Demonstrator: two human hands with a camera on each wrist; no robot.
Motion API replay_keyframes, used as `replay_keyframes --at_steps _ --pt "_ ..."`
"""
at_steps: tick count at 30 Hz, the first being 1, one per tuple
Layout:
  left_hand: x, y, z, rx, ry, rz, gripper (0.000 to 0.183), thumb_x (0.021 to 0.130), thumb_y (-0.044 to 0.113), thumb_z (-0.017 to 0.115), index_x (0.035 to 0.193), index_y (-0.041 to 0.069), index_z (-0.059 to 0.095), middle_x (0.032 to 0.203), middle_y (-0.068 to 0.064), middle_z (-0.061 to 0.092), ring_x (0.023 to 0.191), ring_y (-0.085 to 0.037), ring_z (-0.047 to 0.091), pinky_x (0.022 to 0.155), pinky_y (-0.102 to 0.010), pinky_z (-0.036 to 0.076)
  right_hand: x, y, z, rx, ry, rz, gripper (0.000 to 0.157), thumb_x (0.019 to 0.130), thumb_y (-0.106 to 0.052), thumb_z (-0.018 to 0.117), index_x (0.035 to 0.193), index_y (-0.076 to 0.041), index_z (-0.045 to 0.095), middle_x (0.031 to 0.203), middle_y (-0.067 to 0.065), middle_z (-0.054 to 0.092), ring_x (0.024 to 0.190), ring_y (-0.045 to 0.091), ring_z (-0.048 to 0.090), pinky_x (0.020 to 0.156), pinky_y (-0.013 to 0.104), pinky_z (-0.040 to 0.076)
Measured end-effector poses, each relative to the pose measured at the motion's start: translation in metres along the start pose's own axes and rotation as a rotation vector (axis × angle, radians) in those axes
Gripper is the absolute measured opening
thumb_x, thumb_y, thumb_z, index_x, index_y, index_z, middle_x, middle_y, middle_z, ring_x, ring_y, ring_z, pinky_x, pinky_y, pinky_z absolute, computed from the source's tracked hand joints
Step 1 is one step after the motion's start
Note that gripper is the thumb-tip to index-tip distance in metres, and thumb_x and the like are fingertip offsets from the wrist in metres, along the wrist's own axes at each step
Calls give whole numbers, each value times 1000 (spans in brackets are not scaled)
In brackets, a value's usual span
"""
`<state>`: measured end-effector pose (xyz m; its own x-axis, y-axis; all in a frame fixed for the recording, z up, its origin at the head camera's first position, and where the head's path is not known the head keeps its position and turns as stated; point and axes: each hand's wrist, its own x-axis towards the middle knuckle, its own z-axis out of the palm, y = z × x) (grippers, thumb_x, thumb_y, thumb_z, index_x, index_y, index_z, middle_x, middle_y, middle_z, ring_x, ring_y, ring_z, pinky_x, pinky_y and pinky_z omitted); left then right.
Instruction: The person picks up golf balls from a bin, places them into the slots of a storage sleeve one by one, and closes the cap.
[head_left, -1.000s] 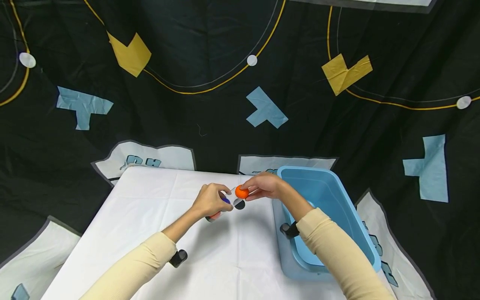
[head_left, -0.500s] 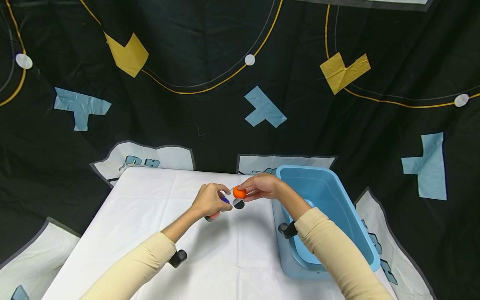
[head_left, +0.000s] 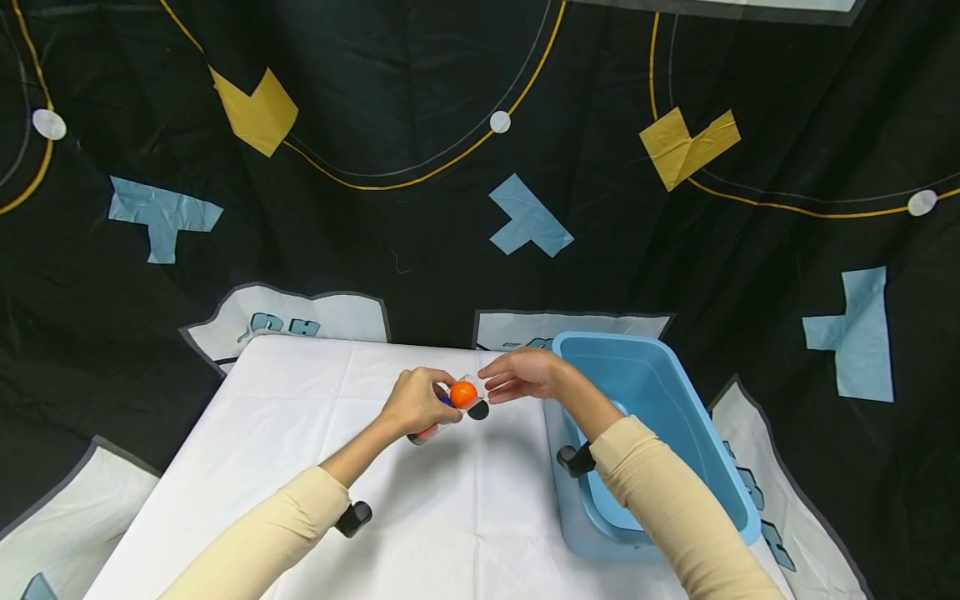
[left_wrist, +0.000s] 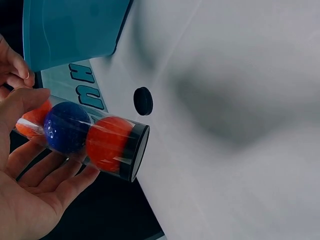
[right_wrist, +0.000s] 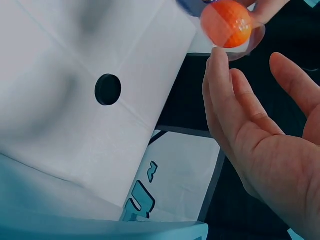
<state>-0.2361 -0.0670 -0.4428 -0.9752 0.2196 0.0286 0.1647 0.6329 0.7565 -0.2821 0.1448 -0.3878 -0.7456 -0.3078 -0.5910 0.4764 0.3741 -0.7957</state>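
Note:
My left hand [head_left: 418, 397] grips a clear plastic tube [left_wrist: 83, 159], held tilted above the table. Inside the tube, a blue ball [left_wrist: 67, 127] sits between two orange ones. One orange ball [left_wrist: 108, 143] rests by the black end cap [left_wrist: 135, 152]; the other orange ball [right_wrist: 226, 23] is near the uncapped end. Beside that end, my right hand [head_left: 525, 373] has its fingers extended and holds nothing. A loose black cap [head_left: 477, 410] lies on the table below the hands.
The blue plastic bin [head_left: 566, 500] stands at the right of the white-covered table [head_left: 442, 533], under my right forearm. A black cloth [head_left: 420, 258] with tape pieces lies beyond the table.
The orange ball has passed from the right hand's fingers into the tube's uncapped end. The right fingers have let go and spread. The left hand has stayed nearly still.

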Motion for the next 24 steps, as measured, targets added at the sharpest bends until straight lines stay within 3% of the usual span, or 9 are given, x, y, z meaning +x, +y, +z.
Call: replay_keyframes --at_steps 7,12,19,24 --pt "-4 -9 -7 22 18 -6 33 68 18 90 99 12 78 80 -2 76 69 -12 67 62 -26 54 9 4 -1 -24 71 -39 37 98 -17 65 130 3 65 134 21 64 102 28 71 95 41 56" --pt "-8 -18 -13 27 32 -24 35 67 19 90 99 12 78 81 -2 76 69 -13 66 63 -26 54 21 13 4 -27 149 -76 38 95 -15 68 129 3 65 134 20 65 104 27 70 97 41 56" --pt "-11 -29 -19 20 41 -46 35 69 16 89 101 10 78 83 -4 77 69 -14 68 64 -27 56 43 30 21 -109 400 -127 39 88 -20 76 123 -2 70 131 16 66 111 33 67 94 37 58" --pt "-12 -33 -23 17 46 -48 36 69 18 89 102 9 77 83 -4 77 70 -15 68 64 -28 57 60 42 37 -230 613 -171 41 83 -27 80 117 -4 72 130 18 65 121 37 56 99 44 52"
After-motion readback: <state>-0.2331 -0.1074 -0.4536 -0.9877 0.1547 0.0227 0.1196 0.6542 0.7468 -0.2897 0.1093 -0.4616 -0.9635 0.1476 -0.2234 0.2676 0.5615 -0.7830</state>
